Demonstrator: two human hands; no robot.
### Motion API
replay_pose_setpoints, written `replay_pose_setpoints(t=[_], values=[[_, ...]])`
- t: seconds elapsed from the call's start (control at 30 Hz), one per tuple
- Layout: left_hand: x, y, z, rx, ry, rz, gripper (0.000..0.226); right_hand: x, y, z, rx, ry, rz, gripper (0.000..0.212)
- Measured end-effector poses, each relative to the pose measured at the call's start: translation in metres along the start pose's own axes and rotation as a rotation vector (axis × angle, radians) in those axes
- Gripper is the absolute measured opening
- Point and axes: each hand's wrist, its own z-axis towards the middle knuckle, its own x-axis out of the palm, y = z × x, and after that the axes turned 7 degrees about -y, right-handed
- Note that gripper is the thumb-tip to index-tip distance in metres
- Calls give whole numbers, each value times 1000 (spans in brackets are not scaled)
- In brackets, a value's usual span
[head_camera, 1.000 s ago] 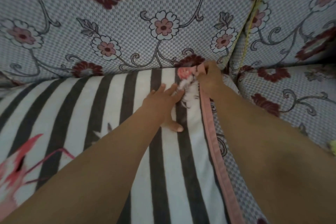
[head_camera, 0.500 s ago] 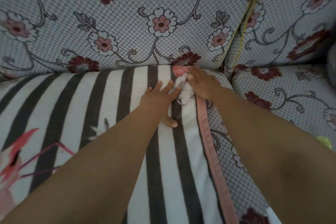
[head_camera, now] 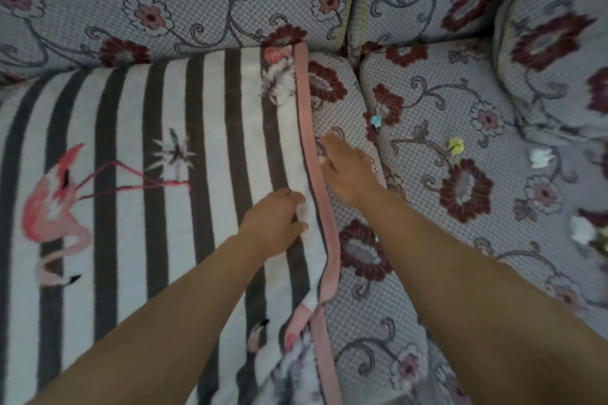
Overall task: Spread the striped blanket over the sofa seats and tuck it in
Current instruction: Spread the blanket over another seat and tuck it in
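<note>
With both arms stretched forward, we see the left hand (head_camera: 274, 223) pinching the striped blanket (head_camera: 131, 148) near its pink edge on the sofa seat (head_camera: 355, 306), while the right hand (head_camera: 348, 171) rests flat, fingers spread, beside it.

both pulled back from the tucked top corner toward six o'clock along the pink border (head_camera: 316, 181) of the striped blanket (head_camera: 138, 148). left hand (head_camera: 274, 223) now curled on the cloth just beside that border, right hand (head_camera: 348, 171) at its three o'clock on the sofa seat (head_camera: 355, 115), fingertips touching the border.
</note>
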Motion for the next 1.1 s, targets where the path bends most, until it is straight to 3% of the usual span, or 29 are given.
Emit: replay_pose_setpoints(t=[0.1, 0.23, 0.37, 0.57, 0.67, 0.73, 0.83, 1.0, 1.1], values=[[24, -27, -38, -28, 118, 52, 38, -1, 2, -43, 1, 27, 31, 47], [49, -47, -74, -169, 270, 192, 46, -6, 2, -97, 47, -11, 139, 39], [62, -47, -90, -229, 161, 135, 13, 7, -1, -145, 211, -22, 169, 28], [61, -27, -95, -176, 107, -86, 37, 67, 15, -238, 447, 258, 244, 16], [63, -20, -98, -118, 110, -148, 29, 93, 28, -267, 508, 213, 223, 12], [62, -18, -102, -79, 132, -186, 11, 102, 34, -279, 531, 154, 287, 4], [56, -11, -114, 14, 224, -95, 21, 104, 35, -299, 639, 84, 482, 6], [60, 3, -135, 38, 404, -3, 53, 109, -2, -345, 762, 77, 198, 13], [66, 9, -143, 161, 421, 157, 53, 121, -9, -365, 807, 49, 39, 10]])
